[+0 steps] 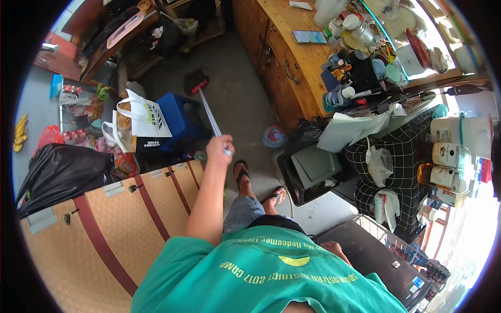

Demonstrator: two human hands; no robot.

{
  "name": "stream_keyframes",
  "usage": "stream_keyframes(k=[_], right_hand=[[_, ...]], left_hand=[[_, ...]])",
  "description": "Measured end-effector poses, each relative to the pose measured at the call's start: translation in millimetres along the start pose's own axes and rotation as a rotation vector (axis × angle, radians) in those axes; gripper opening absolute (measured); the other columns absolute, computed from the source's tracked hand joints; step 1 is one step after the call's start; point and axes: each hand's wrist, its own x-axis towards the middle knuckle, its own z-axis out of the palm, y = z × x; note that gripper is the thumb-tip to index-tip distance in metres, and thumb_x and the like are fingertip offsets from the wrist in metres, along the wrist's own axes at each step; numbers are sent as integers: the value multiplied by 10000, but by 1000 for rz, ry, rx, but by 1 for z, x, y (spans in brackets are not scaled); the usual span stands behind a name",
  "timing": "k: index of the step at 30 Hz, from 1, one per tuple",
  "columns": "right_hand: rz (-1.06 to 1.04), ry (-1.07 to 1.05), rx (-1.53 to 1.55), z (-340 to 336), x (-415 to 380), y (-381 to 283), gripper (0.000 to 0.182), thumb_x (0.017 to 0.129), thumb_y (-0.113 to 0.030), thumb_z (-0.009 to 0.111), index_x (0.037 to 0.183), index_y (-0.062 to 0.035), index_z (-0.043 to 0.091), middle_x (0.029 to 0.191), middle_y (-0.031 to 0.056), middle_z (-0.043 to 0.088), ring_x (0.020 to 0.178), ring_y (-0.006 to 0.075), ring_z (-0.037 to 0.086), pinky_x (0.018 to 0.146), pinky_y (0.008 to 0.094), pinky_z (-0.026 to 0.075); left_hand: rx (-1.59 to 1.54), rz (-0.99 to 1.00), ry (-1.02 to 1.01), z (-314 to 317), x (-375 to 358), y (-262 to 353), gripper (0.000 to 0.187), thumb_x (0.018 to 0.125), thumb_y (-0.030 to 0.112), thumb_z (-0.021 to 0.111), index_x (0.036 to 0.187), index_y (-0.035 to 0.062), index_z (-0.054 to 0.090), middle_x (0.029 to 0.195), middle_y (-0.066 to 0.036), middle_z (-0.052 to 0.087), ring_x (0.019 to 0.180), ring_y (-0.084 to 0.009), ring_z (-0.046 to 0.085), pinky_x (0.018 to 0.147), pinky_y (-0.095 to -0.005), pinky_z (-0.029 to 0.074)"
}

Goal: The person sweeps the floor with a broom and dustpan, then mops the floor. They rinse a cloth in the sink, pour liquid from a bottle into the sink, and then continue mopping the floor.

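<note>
Where the green short-sleeved T-shirt fills the foreground, upside-down yellow print reads "DISTRICT 2017 CAMP" and "My Redeemer Lives". Right hand beside shirt; cannot tell its fingers' state. Left hand clenched round upper end of long, pale-handled broom. Beyond: white carrier bag, green and black lettering too small to read, beside blue plastic stool. Farthest, broom's red-collared dark bristles on grey floor.
</note>
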Motion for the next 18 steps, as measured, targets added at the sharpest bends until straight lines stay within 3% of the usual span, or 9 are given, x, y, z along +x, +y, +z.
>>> stream_keyframes(k=[1, 3, 6, 8, 14, 15, 16, 18], right_hand=[[5, -2, 3, 5, 1, -1, 199, 903, -167, 639, 1046, -38, 689, 892, 79, 703, 701, 157, 652, 641, 301, 565], [-43, 34, 179, 12, 11, 3, 190, 902, -150, 634, 1043, -35, 689, 899, 84, 704, 713, 156, 654, 650, 289, 557], [1, 59, 368, 14, 9, -21, 187, 903, -127, 622, 1047, -25, 686, 899, 87, 703, 721, 158, 655, 656, 282, 551], [-50, 99, 406, 16, 11, -27, 173, 913, -115, 614, 1048, -28, 680, 908, 91, 704, 740, 169, 663, 670, 304, 559], [-56, 67, 343, 39, -2, -42, 215, 889, -55, 595, 1081, -3, 677, 946, 124, 713, 743, 186, 680, 630, 304, 554], [-94, 35, 237, 43, -5, -41, 220, 889, -53, 592, 1086, -3, 678, 949, 131, 715, 745, 190, 684, 625, 310, 554], [-289, -2, 59, 42, -4, -32, 223, 897, -53, 582, 1092, -3, 679, 937, 133, 715, 741, 197, 685, 628, 316, 557], [-353, 16, -36, 44, 11, -5, 216, 899, -52, 581, 1084, -5, 681, 930, 131, 714, 743, 196, 683, 627, 315, 556]], left_hand=[[-53, -66, -17, 0, 32, 16, 130, 764, -94, 592, 774, 16, 524, 667, -90, 521, 447, -137, 469, 343, -231, 367], [-41, 42, 50, 6, 83, 32, 239, 799, -80, 574, 945, 100, 516, 699, -67, 503, 493, -127, 461, 370, -240, 372], [-38, 121, 128, 25, 91, 47, 145, 816, -74, 586, 856, 51, 523, 710, -58, 526, 492, -99, 463, 374, -209, 388], [37, -27, -6, 22, 110, 50, 195, 861, -42, 552, 909, 120, 456, 749, -62, 518, 539, -128, 468, 422, -228, 380], [84, -162, -108, 60, -44, 0, 79, 867, -4, 578, 938, 4, 545, 774, -143, 574, 542, -163, 507, 436, -273, 419], [82, -164, -94, 59, -50, -3, 64, 848, -29, 580, 902, -4, 555, 781, -146, 584, 527, -166, 505, 444, -289, 424], [50, -143, -59, 55, -37, 3, 60, 832, -47, 582, 870, -7, 556, 770, -139, 580, 523, -162, 505, 444, -283, 425], [14, -123, -22, 52, -6, 24, 65, 817, -65, 584, 838, -10, 558, 758, -133, 575, 519, -158, 505, 444, -276, 427]])
